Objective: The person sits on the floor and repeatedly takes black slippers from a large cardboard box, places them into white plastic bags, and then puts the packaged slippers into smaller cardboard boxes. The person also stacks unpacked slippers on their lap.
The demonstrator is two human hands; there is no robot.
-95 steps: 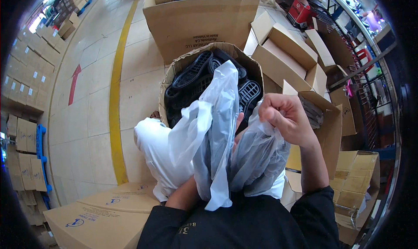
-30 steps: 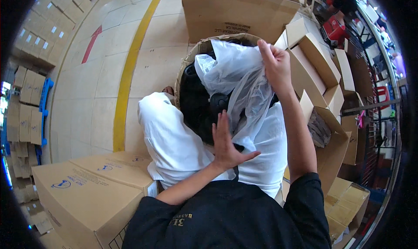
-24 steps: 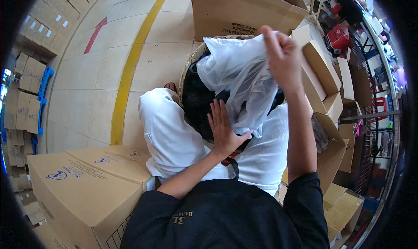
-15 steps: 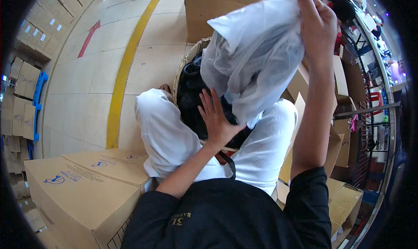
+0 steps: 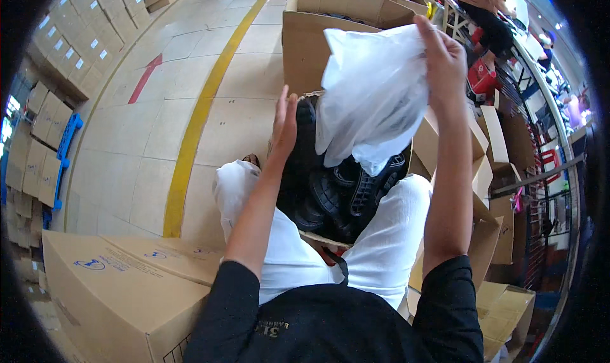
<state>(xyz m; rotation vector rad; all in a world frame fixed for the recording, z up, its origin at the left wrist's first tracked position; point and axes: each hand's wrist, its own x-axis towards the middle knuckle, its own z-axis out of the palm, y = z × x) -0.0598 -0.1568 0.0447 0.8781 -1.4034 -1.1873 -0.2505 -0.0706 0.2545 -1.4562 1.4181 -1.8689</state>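
Centre of frame: crumpled, milky-white plastic bag (image 5: 375, 96), thin, semi-translucent, with a soft sheen along its creases; below it, black ridged shoe soles (image 5: 327, 194), rubber-looking, mostly matt with faint highlights, in a rough-edged brown cardboard container (image 5: 325, 239). Lower middle, white woven-cloth trousers (image 5: 387, 229) and a black cloth shirt (image 5: 343, 325), both matt; lower left, a large tan cardboard box (image 5: 121, 287), smooth and dull. Left half, pale floor tiles (image 5: 152, 128), smooth, lightly glossy; far right, a straight grey bar (image 5: 540, 174), metal-looking.
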